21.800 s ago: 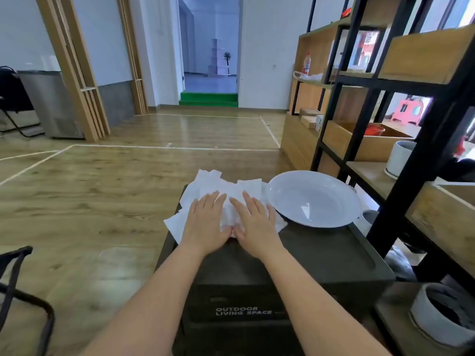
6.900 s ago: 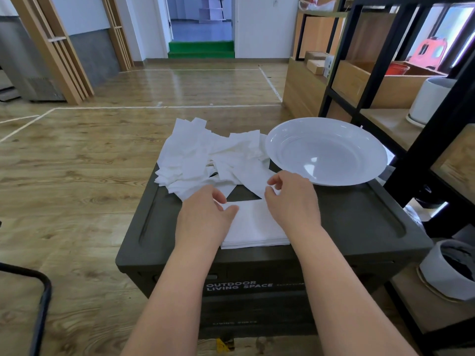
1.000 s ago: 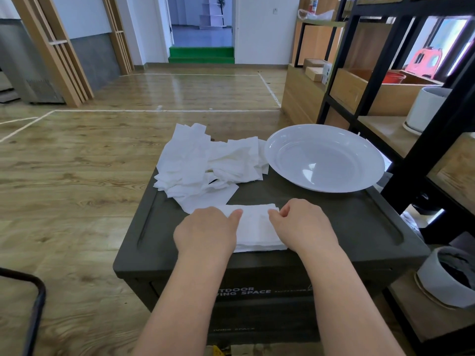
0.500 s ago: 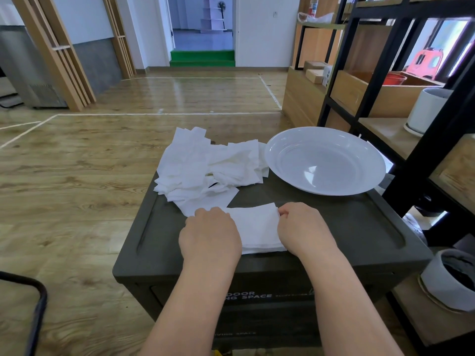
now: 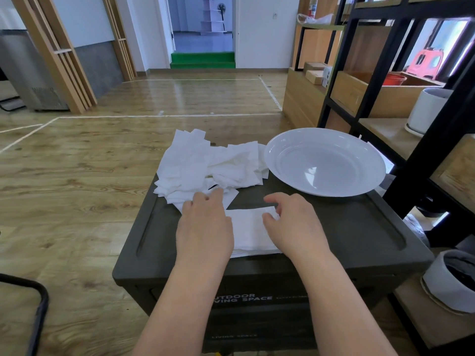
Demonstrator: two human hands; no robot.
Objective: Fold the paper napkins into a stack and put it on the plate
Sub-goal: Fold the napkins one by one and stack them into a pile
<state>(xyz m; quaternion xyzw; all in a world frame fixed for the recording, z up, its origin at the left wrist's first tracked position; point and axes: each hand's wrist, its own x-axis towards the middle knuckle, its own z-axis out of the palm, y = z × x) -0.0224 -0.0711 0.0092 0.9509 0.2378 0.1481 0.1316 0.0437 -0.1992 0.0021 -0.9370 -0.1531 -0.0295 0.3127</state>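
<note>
A: hands?
B: left hand (image 5: 205, 227) flat on the folded white paper napkin stack (image 5: 250, 231), near edge of the dark plastic box lid surface (image 5: 359, 235). right hand (image 5: 293, 224) pinching its right edge.
A: rest?
B: loose white napkin pile (image 5: 205, 165) far-left corner, round white plate (image 5: 324, 161) far-right corner.

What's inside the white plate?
Nothing. The plate is bare and shiny inside. The loose napkins lie beside it on the dark box, and the folded stack sits between both hands.
</note>
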